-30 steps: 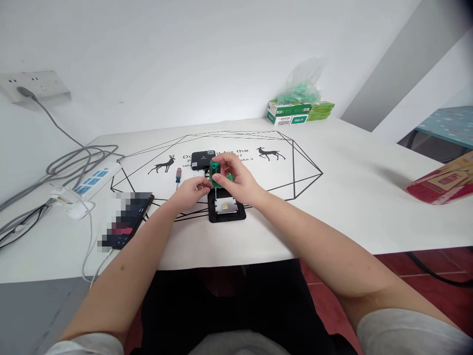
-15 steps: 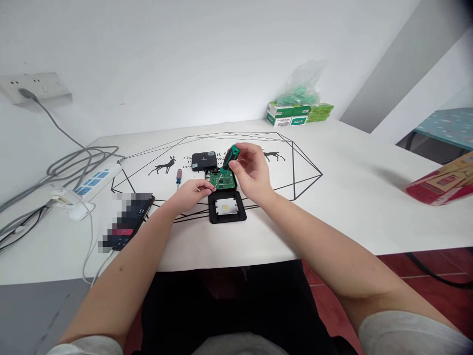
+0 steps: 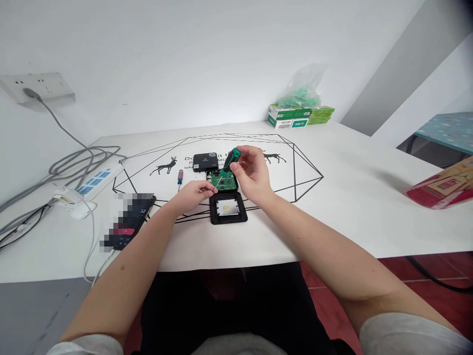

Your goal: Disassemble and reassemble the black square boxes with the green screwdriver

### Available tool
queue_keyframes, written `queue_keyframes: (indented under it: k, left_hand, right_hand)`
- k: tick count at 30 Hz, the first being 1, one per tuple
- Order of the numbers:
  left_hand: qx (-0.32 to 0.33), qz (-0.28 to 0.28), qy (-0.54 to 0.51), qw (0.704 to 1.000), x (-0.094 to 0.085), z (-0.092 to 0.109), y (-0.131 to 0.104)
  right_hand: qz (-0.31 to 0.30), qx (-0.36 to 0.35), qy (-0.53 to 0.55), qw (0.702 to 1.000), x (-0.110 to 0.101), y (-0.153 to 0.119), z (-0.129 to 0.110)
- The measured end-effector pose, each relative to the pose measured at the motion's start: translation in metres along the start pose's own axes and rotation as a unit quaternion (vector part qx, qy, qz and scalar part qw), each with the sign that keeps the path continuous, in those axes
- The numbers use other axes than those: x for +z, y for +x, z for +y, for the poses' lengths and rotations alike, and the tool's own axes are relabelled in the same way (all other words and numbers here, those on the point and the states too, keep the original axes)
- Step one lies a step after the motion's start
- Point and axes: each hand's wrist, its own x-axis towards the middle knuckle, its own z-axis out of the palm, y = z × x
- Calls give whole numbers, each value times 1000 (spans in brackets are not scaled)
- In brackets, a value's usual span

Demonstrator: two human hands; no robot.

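Observation:
My right hand [image 3: 253,172] is wrapped round the green and black handle of a screwdriver [image 3: 231,160], which is tilted with its shaft slanting down to the left. Thumb and fingertips of my left hand [image 3: 194,195] pinch together at the shaft's tip; whatever is between them is too small to make out. Below the shaft lies a green circuit board [image 3: 226,183] in an open black case. Nearer me, against the case, rests a black cover [image 3: 244,213] with a silver metal plate [image 3: 228,207] on it.
Behind the board is a closed black box [image 3: 205,161]. A small screwdriver [image 3: 180,180] lies left of it. Further left are a phone [image 3: 135,222], a power strip [image 3: 98,182] and coiled cables [image 3: 88,159]. Green and white boxes [image 3: 290,117] stand at the wall; a red package [image 3: 439,187] is at right.
Both hands and the screwdriver stay almost in the same place over the board. The whole view has shifted slightly.

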Motion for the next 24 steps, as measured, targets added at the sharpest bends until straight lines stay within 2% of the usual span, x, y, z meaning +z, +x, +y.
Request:
queue_keyframes:
  k: [9, 16, 24]
  left_hand:
    - [6, -9, -26, 1000, 0, 1, -1]
    - [18, -29, 9, 999, 0, 8, -5]
    - [104, -101, 48, 988, 5, 14, -9]
  right_hand:
    - [-20, 36, -5, 999, -5, 3, 2]
    - [-79, 92, 79, 990, -6, 6, -8]
    - [-158, 101, 88, 978, 0, 3, -26]
